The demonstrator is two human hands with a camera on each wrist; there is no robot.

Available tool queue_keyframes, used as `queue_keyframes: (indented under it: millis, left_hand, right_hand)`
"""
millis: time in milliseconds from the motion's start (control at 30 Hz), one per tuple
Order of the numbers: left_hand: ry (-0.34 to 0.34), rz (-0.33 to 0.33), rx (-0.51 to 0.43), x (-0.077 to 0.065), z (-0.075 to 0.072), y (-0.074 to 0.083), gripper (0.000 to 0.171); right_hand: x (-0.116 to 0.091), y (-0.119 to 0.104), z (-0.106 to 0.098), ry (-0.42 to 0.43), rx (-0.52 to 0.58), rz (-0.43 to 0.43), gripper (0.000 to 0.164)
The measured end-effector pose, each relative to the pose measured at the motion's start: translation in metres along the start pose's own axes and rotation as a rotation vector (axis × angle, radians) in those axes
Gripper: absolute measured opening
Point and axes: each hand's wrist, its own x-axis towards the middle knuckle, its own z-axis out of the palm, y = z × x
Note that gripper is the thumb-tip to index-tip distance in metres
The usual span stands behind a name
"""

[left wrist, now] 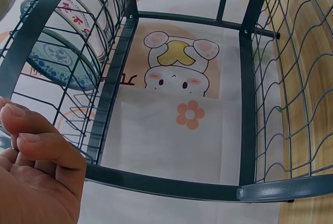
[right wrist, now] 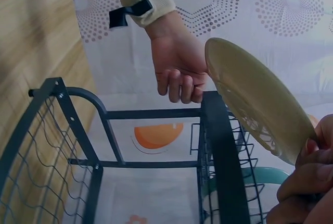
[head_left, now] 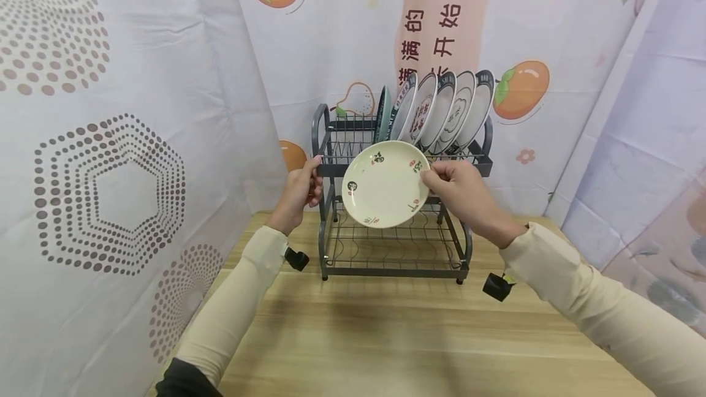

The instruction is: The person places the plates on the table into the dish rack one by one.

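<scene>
A dark grey two-tier dish rack [head_left: 397,271] stands on a wooden table [head_left: 397,336]. My right hand [head_left: 429,176] pinches the right rim of a cream plate [head_left: 383,185] with small printed motifs, held tilted in front of the rack's upper tier. The right wrist view shows the plate's underside [right wrist: 250,94] above the rack's corner post [right wrist: 221,146], with my right hand's fingers [right wrist: 307,182] on its rim. My left hand [head_left: 313,179] grips the upper tier's front left corner, fingers curled [right wrist: 182,91]. In the left wrist view, the left hand [left wrist: 36,151] lies beside the rack's frame [left wrist: 244,130].
Several plates [head_left: 441,109] stand on edge in the right half of the upper tier, also visible through the wires [left wrist: 62,62]. The lower tier's wire shelf holds nothing. Printed curtains [head_left: 110,139] close in the left side and the back of the table.
</scene>
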Motion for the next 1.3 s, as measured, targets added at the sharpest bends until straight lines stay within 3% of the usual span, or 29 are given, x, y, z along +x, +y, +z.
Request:
queue_keyframes:
  millis: [333,600,900,1300]
  left_hand:
    - [-0.007,0.021,-0.027,-0.002,0.0,0.0,0.055]
    - [0.009,0.008,-0.03,0.0,0.001,0.001,0.053]
    - [0.01,0.023,-0.02,0.001,0.001,0.003,0.054]
    - [0.014,0.007,-0.022,0.0,0.002,0.0,0.055]
  right_hand:
    - [0.02,-0.019,-0.012,0.091,-0.043,-0.008,0.032]
    - [0.039,-0.034,-0.018,0.179,-0.158,-0.044,0.032]
    - [0.067,-0.048,-0.017,0.254,-0.206,-0.121,0.033]
    - [0.09,-0.063,-0.015,0.34,-0.294,-0.143,0.037]
